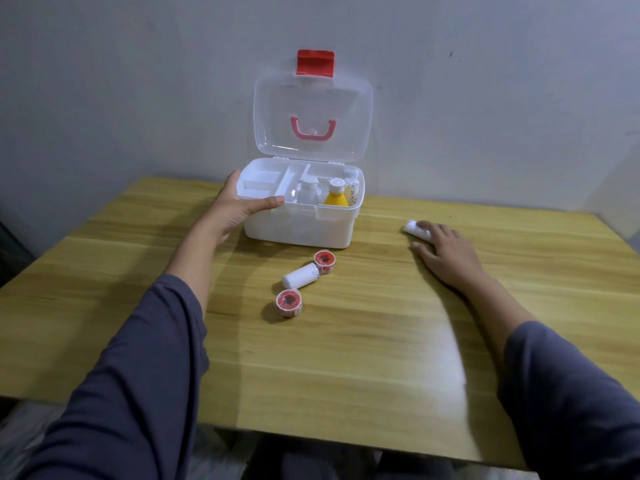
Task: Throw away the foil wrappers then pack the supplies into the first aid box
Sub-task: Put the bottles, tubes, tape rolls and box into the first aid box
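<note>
The white first aid box (298,226) stands open at the back of the wooden table (346,341), its clear lid (313,109) upright. Inside I see a white bottle (308,192), a yellow bottle (336,195) and a small clear one (353,187). My left hand (239,206) holds the box's front left corner, thumb along the rim. My right hand (446,254) lies on the table at the right, fingertips touching a white bandage roll (415,230). In front of the box lie another white roll (300,276) and two red tape rolls (325,261) (289,303).
A grey wall rises right behind the table. The box's inner tray (266,185) with dividers sits on its left side. The table's near edge runs below my forearms.
</note>
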Demonstrator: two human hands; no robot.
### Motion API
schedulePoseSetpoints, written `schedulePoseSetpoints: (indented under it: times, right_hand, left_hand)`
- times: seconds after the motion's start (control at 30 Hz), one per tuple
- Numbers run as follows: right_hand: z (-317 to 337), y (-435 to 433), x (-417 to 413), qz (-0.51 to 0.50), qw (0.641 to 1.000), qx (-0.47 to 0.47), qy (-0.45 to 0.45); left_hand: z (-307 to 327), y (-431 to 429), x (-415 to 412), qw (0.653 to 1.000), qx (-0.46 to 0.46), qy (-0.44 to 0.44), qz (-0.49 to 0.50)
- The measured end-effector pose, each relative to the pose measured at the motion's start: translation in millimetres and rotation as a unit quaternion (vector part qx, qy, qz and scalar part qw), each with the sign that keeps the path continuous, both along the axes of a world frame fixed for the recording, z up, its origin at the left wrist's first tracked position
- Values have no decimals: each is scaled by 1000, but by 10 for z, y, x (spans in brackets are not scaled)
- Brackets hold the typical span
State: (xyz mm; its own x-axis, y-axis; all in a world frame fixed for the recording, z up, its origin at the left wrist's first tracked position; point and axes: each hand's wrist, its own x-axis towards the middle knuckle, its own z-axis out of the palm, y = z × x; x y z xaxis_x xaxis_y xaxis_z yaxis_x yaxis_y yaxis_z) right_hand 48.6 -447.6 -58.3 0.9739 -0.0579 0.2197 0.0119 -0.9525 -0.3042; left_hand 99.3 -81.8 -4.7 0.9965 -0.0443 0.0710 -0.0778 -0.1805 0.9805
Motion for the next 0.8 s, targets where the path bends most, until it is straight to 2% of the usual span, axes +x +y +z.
schedulePoseSetpoints:
  times: [0.2,0.3,0.4,0.8]
  right_hand:
    - [60,320,-497,157,986,49,-12]
    - [85,478,-712,266,962,67,12]
    - [58,669,-814,350,936,35,17]
    - [55,1500,-382,401,903,-151,-19]
  left_hand:
    - [12,28,29,1000,14,-2,-3]
    - [7,42,49,1000,23,4,-6]
    - [4,41,54,1000,24,3,-4]
    - [-12,36,54,1000,16,-1,-3]
